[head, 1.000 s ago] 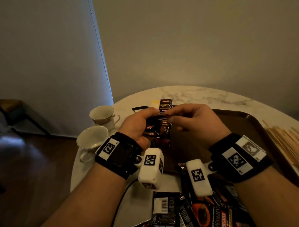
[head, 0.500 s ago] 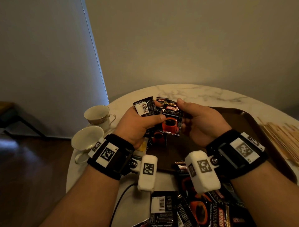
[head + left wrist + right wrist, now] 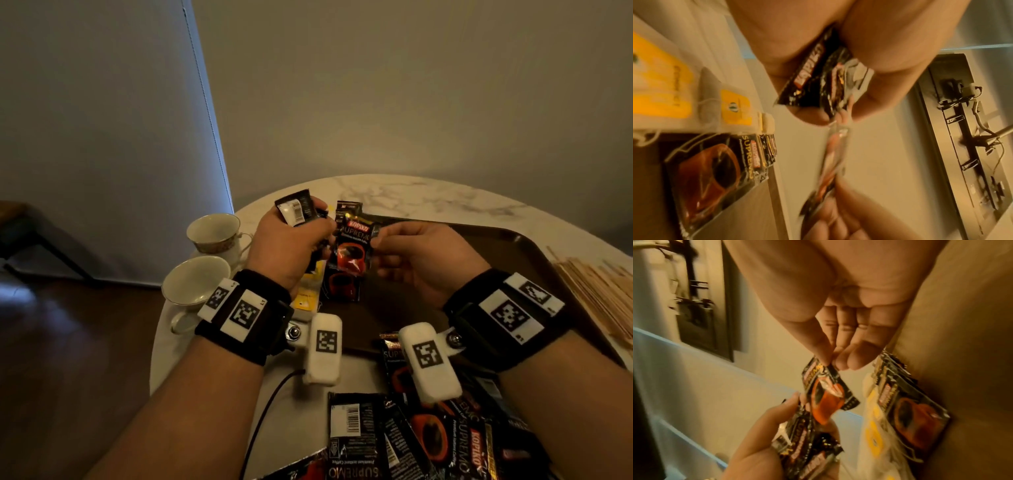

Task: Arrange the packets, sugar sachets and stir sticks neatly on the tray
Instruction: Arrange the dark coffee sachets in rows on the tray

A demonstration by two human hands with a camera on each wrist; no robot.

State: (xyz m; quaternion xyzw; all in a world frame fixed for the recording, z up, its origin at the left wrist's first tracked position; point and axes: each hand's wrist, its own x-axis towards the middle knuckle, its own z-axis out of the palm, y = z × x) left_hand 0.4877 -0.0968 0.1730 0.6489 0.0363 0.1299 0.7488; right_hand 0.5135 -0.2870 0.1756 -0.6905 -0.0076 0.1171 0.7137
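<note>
Head: black coffee packet (red cup)

R hand pinching coffee pkt

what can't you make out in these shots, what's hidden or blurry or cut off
- Head view: how many black coffee packets the left hand holds; its fingers cover the bunch.
- Head view: the loose black packets on the table run off the bottom edge.
- Head view: the pale wooden stir sticks are cut off by the right edge.
- Left wrist view: the red-and-black coffee packet pinched by the right hand is motion-blurred.
</note>
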